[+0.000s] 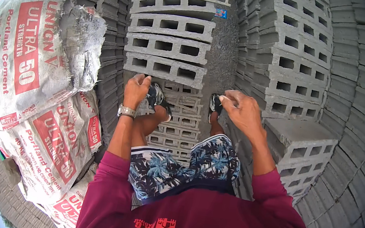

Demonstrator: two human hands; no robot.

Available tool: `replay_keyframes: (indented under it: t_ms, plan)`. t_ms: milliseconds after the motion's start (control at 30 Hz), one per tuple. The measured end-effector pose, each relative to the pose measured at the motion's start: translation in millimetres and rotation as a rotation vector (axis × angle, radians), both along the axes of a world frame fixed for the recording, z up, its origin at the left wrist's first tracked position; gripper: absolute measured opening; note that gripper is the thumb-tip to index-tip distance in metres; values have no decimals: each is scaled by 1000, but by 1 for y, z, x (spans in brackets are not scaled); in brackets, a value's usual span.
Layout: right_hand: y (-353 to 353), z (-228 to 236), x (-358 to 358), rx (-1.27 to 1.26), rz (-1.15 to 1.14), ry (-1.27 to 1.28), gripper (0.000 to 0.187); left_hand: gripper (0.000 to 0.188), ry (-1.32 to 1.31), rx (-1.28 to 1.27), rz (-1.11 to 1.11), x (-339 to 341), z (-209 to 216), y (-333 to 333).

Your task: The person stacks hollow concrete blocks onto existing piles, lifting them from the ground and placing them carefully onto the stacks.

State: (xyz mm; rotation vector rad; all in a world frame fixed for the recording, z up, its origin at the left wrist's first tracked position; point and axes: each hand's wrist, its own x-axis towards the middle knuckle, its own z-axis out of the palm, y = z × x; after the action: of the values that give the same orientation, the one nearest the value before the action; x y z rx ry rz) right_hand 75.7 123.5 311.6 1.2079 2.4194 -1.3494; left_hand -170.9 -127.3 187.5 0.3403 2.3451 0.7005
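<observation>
Near the front of a row of grey concrete hollow blocks [166, 60], my left hand [136, 90] hangs with its fingers curled in and the thumb against them. A silver watch circles that wrist. Further right, my right hand [241, 110] is bent inward, thumb close to the curled fingers, over the strip beside the row. Neither hand shows anything in its grip. Closest to both hands is the nearest hollow block [164, 74], slightly tilted, with three rectangular holes facing me; my left fingertips are by its left end, and whether they touch it I cannot tell.
Stacked paper cement bags [35, 51] rise at the left, the upper one torn. A tall stack of hollow blocks [296, 71] stands on the right, with a lower block stack [303, 135] nearer me. My feet, in dark shoes [215, 104], are between the rows. A blue wrapper [221, 13] lies further ahead.
</observation>
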Motion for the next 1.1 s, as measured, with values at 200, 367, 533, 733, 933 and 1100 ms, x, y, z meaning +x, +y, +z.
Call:
replay_keyframes:
  t_ms: [200, 367, 533, 733, 933, 1100]
  plan:
    - [-111, -161, -121, 72, 159, -224, 54, 69, -5, -237, 124, -120, -92, -66]
    - [-133, -248, -147, 181, 163, -431, 70, 82, -110, -312, 4, -146, -144, -67]
    - [-136, -282, -178, 89, -100, -510, 82, 79, -218, -335, -2, -174, -191, -52]
    - [-127, -288, -153, -19, -183, -473, 58, 40, -169, -256, 69, -145, -190, -37]
    - [-90, -258, -98, -57, -138, -423, 51, 44, 124, -439, 153, -40, -108, -46]
    - [-53, -178, -76, -137, 64, -374, 46, 50, 172, -509, 286, 27, 26, -23]
